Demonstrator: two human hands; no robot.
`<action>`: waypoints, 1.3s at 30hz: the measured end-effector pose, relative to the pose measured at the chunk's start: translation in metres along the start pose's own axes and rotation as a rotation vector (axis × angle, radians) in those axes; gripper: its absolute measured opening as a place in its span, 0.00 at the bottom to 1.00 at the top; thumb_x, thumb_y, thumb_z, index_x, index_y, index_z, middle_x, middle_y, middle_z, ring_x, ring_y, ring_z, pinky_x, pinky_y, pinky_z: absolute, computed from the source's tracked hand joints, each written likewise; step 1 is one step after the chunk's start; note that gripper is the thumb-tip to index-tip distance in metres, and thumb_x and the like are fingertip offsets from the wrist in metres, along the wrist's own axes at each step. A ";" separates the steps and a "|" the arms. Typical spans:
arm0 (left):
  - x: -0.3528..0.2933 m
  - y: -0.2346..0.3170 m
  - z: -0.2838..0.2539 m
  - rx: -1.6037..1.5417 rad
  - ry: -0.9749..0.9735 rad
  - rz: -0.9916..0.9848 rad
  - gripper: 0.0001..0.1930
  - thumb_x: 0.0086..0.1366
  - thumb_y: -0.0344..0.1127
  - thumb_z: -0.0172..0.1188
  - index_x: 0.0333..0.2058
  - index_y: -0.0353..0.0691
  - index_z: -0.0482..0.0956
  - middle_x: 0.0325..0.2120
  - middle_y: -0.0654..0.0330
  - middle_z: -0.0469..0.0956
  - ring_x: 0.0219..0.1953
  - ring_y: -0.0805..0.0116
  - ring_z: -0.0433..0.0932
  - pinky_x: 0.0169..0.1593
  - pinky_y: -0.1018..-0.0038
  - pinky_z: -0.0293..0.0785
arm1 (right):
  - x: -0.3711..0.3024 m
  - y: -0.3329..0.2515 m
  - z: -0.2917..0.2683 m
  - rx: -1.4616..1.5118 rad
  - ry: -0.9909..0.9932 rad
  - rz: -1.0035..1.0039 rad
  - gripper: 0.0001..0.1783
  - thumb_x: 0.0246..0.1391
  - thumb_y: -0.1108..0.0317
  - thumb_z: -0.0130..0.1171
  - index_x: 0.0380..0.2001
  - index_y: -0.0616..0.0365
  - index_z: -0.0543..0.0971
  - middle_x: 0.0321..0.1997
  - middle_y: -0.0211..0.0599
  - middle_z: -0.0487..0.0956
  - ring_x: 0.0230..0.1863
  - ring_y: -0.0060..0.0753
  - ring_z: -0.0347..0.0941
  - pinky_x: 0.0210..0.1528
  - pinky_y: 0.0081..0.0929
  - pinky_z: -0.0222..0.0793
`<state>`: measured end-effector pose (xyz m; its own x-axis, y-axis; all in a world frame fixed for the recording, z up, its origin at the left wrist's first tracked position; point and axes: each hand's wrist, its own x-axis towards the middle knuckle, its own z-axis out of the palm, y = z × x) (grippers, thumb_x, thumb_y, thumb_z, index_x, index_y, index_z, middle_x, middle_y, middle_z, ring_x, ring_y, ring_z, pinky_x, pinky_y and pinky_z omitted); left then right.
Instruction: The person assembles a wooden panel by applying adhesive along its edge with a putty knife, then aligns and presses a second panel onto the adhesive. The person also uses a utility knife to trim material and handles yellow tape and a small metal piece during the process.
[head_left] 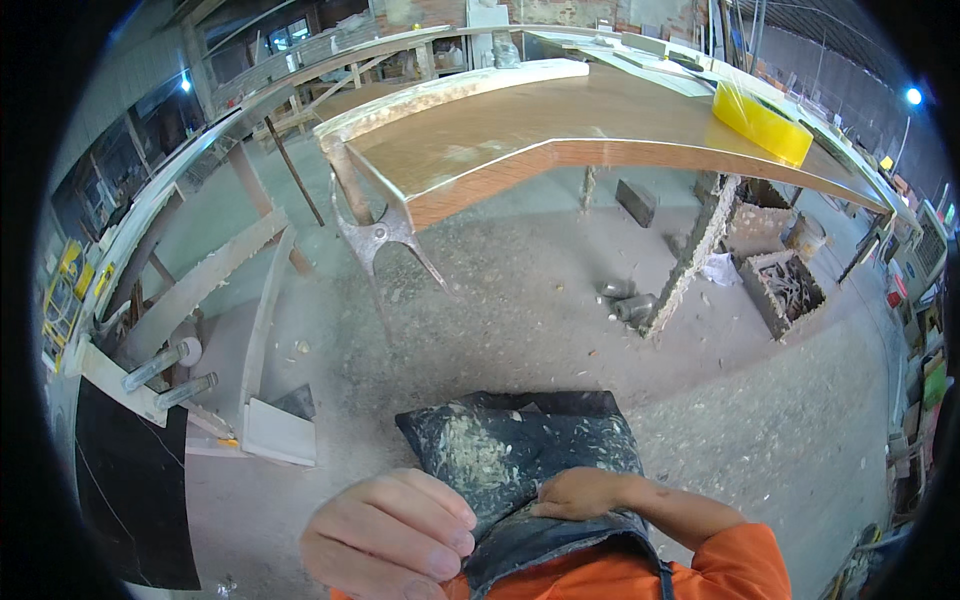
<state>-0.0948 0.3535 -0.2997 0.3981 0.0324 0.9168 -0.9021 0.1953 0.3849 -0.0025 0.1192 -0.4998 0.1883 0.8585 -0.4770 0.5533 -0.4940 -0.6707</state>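
Note:
My left hand [385, 535] is curled at the lower middle of the head view, fingers pinched on the left edge of a dark apron [520, 450] flecked with wood shavings. My right hand [580, 492] presses flat on the apron's upper fold, its orange-sleeved forearm coming from the lower right. Nothing else is in either hand.
A brown wooden tabletop [560, 120] stands ahead with a yellow tape roll [762, 122] on its right part. Metal pincers [385, 235] hang at its near corner. Wooden boxes [785, 290] and scrap lie on the dusty floor to the right. White boards and a dark slab [130, 480] sit left.

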 end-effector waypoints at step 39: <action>0.092 -0.047 -0.039 0.498 0.400 -0.251 0.06 0.65 0.27 0.65 0.39 0.30 0.84 0.31 0.60 0.81 0.29 0.73 0.78 0.32 0.78 0.74 | -0.064 -0.212 -0.221 -0.084 1.424 -0.622 0.06 0.53 0.72 0.68 0.28 0.63 0.82 0.26 0.37 0.82 0.28 0.28 0.80 0.33 0.24 0.76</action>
<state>-0.0095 0.3857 -0.2378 0.5497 0.4231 0.7203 -0.7052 -0.2271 0.6716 0.0473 0.1997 -0.2020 0.4803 0.3598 0.7999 0.8669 -0.0561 -0.4953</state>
